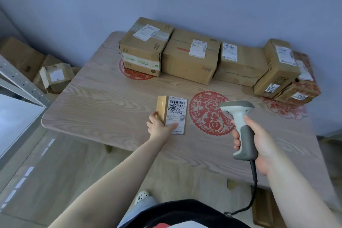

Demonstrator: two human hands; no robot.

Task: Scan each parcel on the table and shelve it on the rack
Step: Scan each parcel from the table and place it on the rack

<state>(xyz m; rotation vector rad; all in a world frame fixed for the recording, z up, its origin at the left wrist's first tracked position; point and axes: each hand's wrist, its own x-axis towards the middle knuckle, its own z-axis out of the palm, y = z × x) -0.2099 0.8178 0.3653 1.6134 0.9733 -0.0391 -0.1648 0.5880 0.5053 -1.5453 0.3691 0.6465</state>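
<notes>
Parcel (174,113) near table (92,102) edge

Small parcel (172,114): white shipping label, barcode at top, QR code at right, black handwritten characters scrawled across; printed text too small to read.

Red paper-cut (211,114) on surface (111,102): large character 福.

Tilted box (277,68): side sticker reads 5869, uncertain. Patterned box (303,87): sticker reads 4050.

Labels on the other boxes: illegible.

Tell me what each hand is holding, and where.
Right hand grips the scanner by its handle; left hand holds the small parcel at its near-left corner.
</notes>
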